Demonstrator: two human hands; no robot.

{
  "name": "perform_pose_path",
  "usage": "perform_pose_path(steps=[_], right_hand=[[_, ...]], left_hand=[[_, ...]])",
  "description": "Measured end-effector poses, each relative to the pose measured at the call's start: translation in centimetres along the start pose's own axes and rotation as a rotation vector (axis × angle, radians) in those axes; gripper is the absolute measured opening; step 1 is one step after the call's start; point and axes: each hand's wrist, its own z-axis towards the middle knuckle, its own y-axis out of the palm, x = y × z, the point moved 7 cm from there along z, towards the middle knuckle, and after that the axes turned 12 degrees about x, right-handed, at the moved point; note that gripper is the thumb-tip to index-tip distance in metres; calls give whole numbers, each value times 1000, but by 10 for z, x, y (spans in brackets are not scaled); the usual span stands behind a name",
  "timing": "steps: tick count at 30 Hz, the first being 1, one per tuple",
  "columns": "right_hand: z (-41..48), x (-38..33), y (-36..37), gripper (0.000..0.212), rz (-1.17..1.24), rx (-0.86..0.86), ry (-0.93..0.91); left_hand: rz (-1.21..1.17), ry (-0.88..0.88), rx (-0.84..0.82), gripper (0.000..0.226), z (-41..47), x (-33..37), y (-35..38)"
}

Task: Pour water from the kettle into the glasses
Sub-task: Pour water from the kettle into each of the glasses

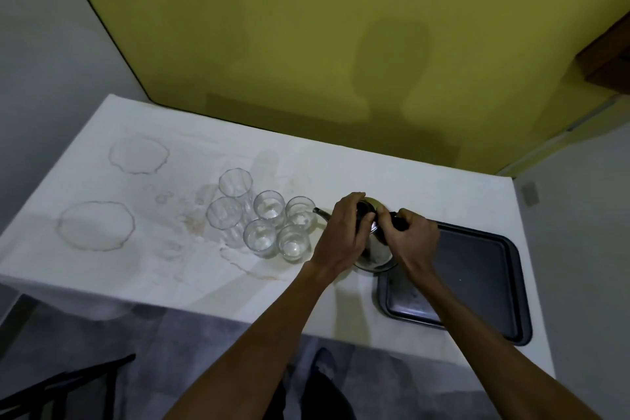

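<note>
The kettle (375, 251), a shiny metal one with a dark handle, stands on the white table (191, 269) between a cluster of glasses (262, 215) on its left and a dark tray (484, 269) on its right. We see its thin spout (320, 212) pointing left, its tip just at the rim of the nearest glass (300, 211). We cannot tell whether the base rests flat on the table or is slightly tipped; its right edge sits at the tray's near-left corner.

Our left hand (344, 232) lies over the top and left flank of the kettle, fingers curled across the lid area, pressed against the metal. Our right hand (414, 232) is closed around the dark handle on the kettle's right side, thumb forward. The two hands are close together, almost meeting over the kettle's top.

We count six glasses, all upright, packed tightly in a group; the two at the left look taller than the other four. We cannot tell for certain how much water, if any, they hold. Farther left on the tablecloth are two large ring-shaped stains (138, 155), and smaller marks spread near the glasses.
</note>
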Motion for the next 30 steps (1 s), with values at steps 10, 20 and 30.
perform_pose_path(steps=[10,20,30], right_hand=[[3,-4,-3,65,-15,-21,5],[9,-9,-4,56,-30,-40,0],[11,-4,-3,53,-23,-32,-36]], left_hand=[[-33,-28,-6,46,-1,3,1],[-15,-7,-4,50,6,5,-1],[-11,-24,-12,49,6,4,2]])
